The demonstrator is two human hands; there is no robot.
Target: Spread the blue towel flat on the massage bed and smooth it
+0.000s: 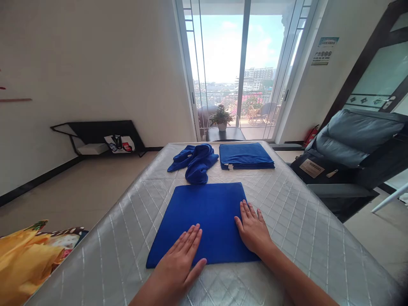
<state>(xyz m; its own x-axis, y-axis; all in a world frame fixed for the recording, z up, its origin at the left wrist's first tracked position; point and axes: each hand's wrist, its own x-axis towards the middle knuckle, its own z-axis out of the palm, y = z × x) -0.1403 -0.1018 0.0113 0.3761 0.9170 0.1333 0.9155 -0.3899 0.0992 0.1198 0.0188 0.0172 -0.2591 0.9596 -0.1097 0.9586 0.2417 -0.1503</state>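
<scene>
1. The flat blue cloth [212,204] lies nearest the person, spread smooth into a rough rectangle; whether it is folded into layers cannot be told.
2. The left hand [179,260] is palm down over its near part, fingers close together, thumb held apart. The right hand [254,228] lies at its right edge, fingers slightly parted, thumb out. Neither pinches anything. Uneven pressure or a sideways drag from either palm could ruck the fabric or skew its edges.
3. Just beyond the far edge sits a crumpled blue cloth [198,163]; whether the two touch is unclear. Pushing the flat piece forward could run it into that heap and bunch both.
4. Right of the heap, a folded blue stack [247,156] shows a white tag [230,167] at its front. A knock from a forward reach could slide its layers out of line.
5. Beneath all three is the surface [296,221], under a silvery quilted cover; if that cover is slick, the cloth may slip when pressed.
</scene>
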